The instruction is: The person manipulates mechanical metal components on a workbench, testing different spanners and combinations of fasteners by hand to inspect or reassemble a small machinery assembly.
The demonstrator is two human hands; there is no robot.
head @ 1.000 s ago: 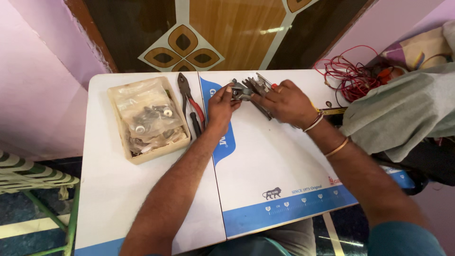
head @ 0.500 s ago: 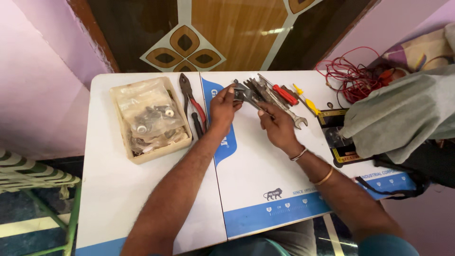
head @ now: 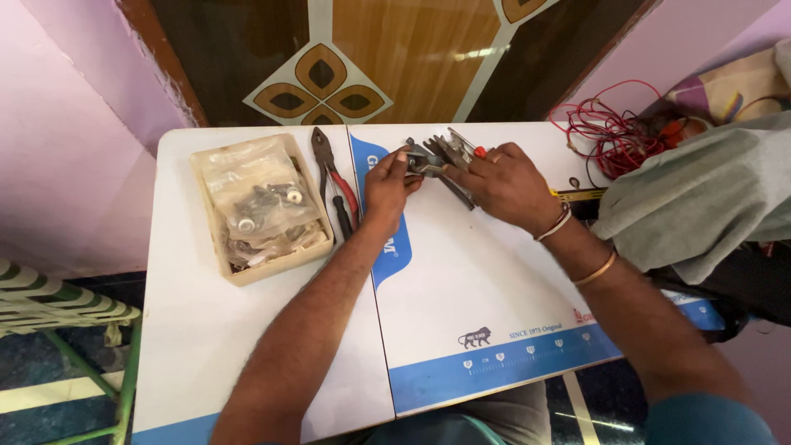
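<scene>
Your left hand (head: 386, 186) is pinching a small grey metal tool (head: 418, 161) at the far middle of the table (head: 206, 330), fingers pressed together on its near end. Your right hand (head: 504, 183) is covering a bunch of metal tools (head: 449, 150) just beside it, fingers curled over them; can't tell whether it's actually gripping one or just resting on top. Risks as I'm reading them: the bunch is lying loose and overlapping, so pulling one piece is likely dragging the others along, maybe toward the far edge. Your right palm is hiding the tips, so a pinch or a jab is possible. Red-handled pliers (head: 334, 181) are sitting just left of your left hand, near the box of bagged hardware (head: 262, 210); a wide left elbow could be nudging them. Red wires (head: 614, 136) and a grey cloth (head: 700, 198) are crowding your right side, so a snag there is plausible.
</scene>
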